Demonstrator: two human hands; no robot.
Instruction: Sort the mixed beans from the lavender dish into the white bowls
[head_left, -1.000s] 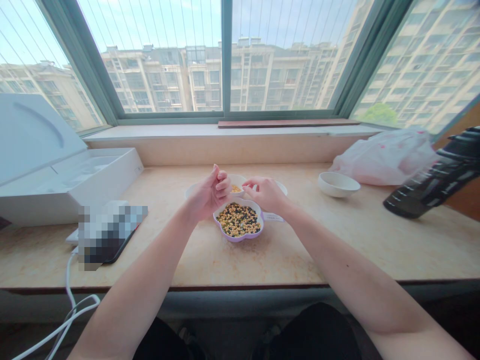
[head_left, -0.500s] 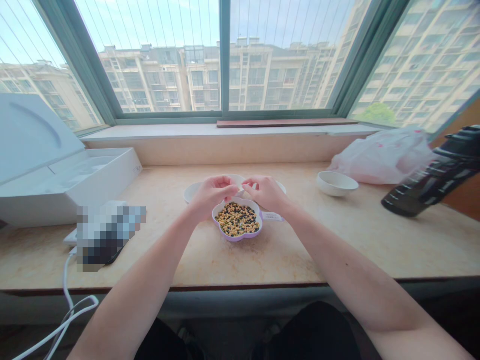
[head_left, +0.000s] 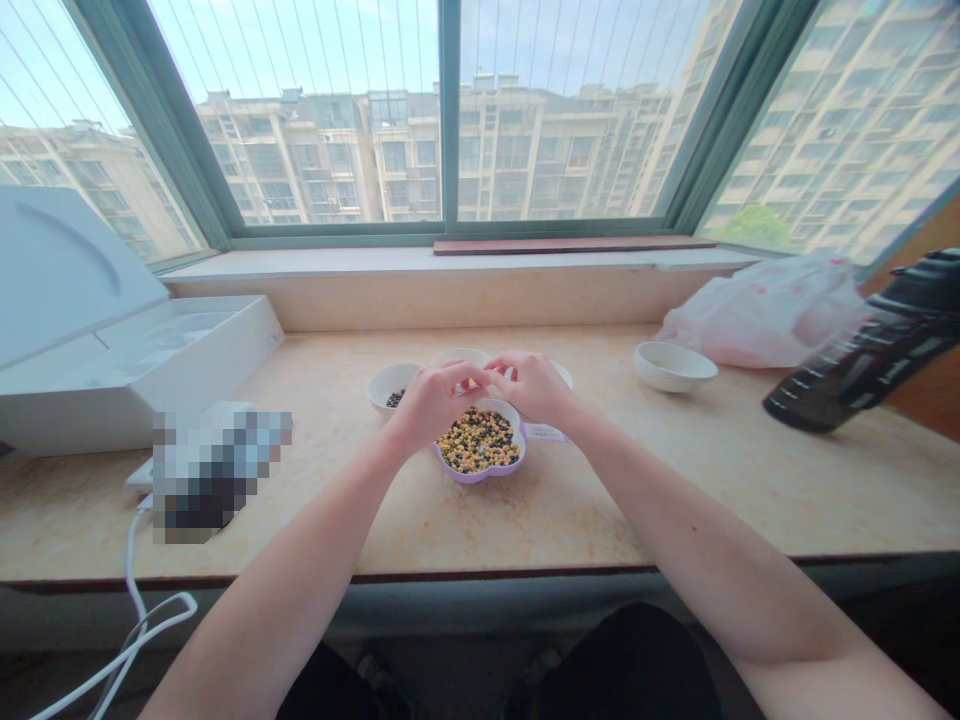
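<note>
A purple-rimmed flower-shaped bowl point(head_left: 517, 462) with a pale handle stands before me, holding mixed yellow and black beans point(head_left: 476, 440). Over its left rear edge hangs my left hand point(head_left: 439, 395), fingers bent and drawn together. My right hand point(head_left: 529, 385) is above the rear right rim, its fingers curled in a pinch close to the left fingertips. Whatever either hand holds is too small to make out. Behind my left hand is a white bowl point(head_left: 377, 385) with black beans. Two more white bowls, a middle one point(head_left: 457, 354) and a right one point(head_left: 564, 374), are largely hidden by my hands.
Another white bowl point(head_left: 675, 367) stands to the right, near a plastic bag point(head_left: 765, 310) and a tilted dark bottle point(head_left: 862, 350). At left are an open white box point(head_left: 202, 350), a blurred-out object point(head_left: 214, 475) and a white cable point(head_left: 131, 560). The counter's front edge runs below.
My left hand has shifted slightly right and down over the flower-shaped bowl, uncovering the black beans in the left bowl. My right hand has hardly moved.
</note>
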